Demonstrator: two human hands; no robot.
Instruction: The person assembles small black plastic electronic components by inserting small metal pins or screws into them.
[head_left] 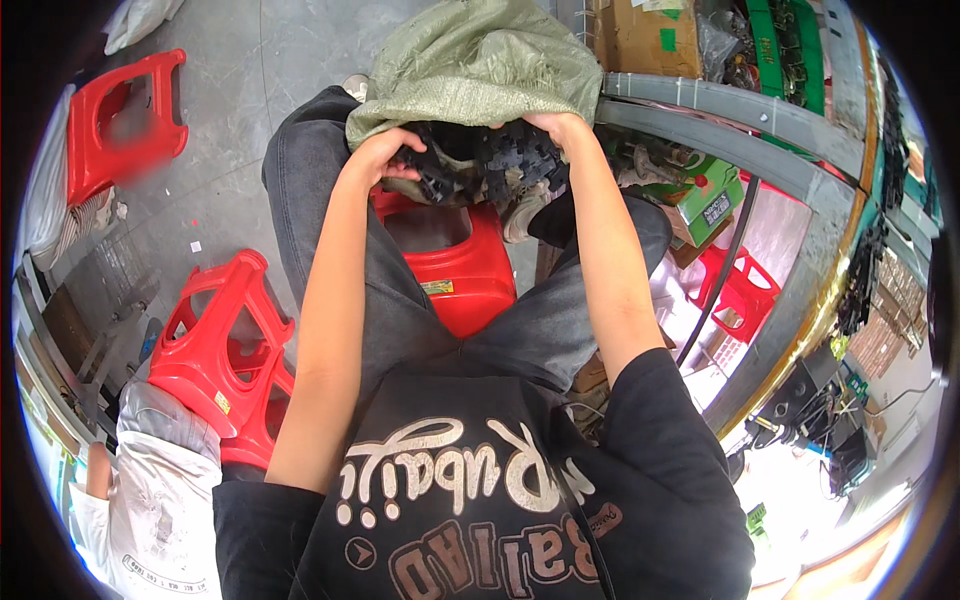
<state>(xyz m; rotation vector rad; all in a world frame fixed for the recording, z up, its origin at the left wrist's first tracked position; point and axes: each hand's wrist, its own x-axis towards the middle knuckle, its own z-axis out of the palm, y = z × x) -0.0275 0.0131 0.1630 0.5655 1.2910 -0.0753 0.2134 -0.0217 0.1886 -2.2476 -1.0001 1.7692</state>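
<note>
Nearest to the camera spread your black printed T-shirt [450, 398]. Your hands were apart at the open mouth of a grey-green woven sack [475, 65], which bulged just beyond them. Your left hand [388, 157] curled at its left edge, beside small jagged black pieces [520, 155] inside; your right hand [555, 128] had its fingers partly hidden at the right rim. You could not tell how firmly either was clamped. Below your hands, between your dark grey jeans [310, 190], stood a red plastic stool [465, 285]. Right of them ran a grey metal shelf frame [740, 120]; well left stood more red plastic stools [195, 385].
</note>
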